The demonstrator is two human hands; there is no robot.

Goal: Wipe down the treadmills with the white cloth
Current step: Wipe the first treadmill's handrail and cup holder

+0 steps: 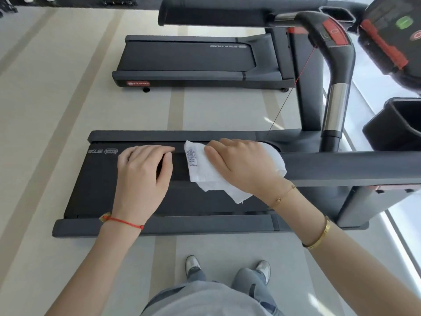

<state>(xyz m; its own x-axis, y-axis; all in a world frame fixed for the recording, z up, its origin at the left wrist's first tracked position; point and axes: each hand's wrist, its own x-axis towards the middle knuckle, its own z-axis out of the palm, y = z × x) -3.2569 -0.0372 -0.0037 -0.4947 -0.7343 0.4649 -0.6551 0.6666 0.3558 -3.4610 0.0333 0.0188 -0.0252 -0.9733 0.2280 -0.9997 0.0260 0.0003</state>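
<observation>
I stand beside the near treadmill [109, 190], whose dark belt and grey side rails lie below my hands. Its grey handrail [341, 167] runs in from the right at hand height. My right hand [241, 165] presses the white cloth [205, 176] onto the handrail, and the cloth's label faces up while a corner hangs down. My left hand [141, 176] is curled around the handrail's free end, just left of the cloth. A second treadmill [182, 55] stands farther away, parallel to the first.
The near treadmill's curved upright [337, 106] and console [387, 42] with red and green buttons rise at the right. A black tray [398, 124] sits below the console. A thin red cord [293, 87] hangs from the upright. My shoes [193, 263] stand on striped beige floor.
</observation>
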